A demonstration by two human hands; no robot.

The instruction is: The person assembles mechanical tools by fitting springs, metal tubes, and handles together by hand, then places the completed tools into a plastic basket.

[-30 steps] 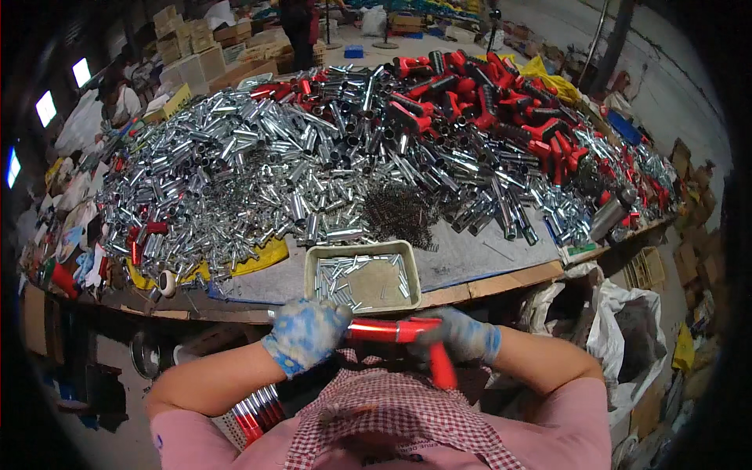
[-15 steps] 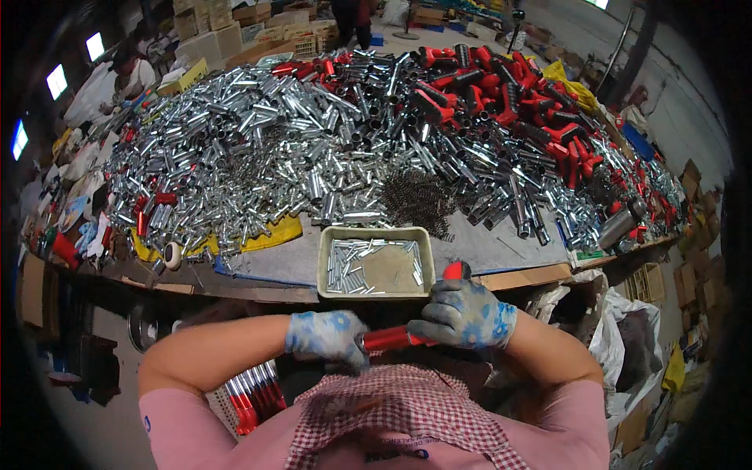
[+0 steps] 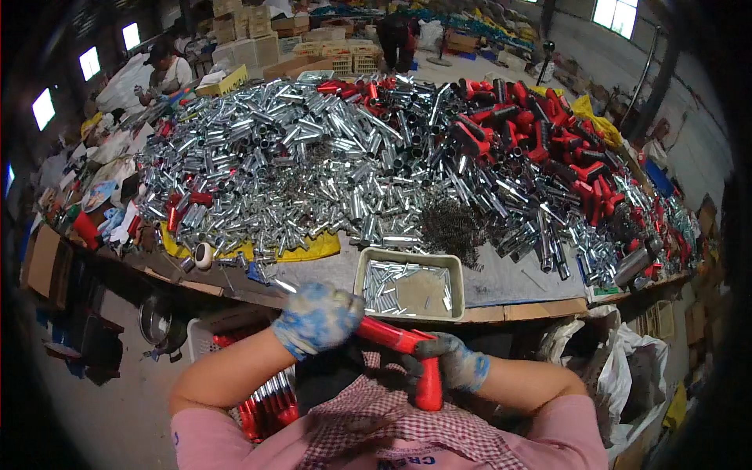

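**Gloved hands gripped a red T-shaped handle at the near edge of the surface**

The left hand, in a blue-grey work glove, was closed around the left end of a red T-shaped handle. The right hand, gloved the same, was clamped on the handle's right part, where a red stem dropped toward the checked apron. The handle was held just near of the surface, over the person's lap and clear of the surface itself.

Just beyond the hands, a shallow beige tray sat on the near edge of the surface, holding small metal pins. Farther back lay a wide heap of shiny metal tubes, with more red handles piled to the far right. A dark clump of small springs lay just behind the tray. A white crate of red-and-silver parts stood below the left forearm.
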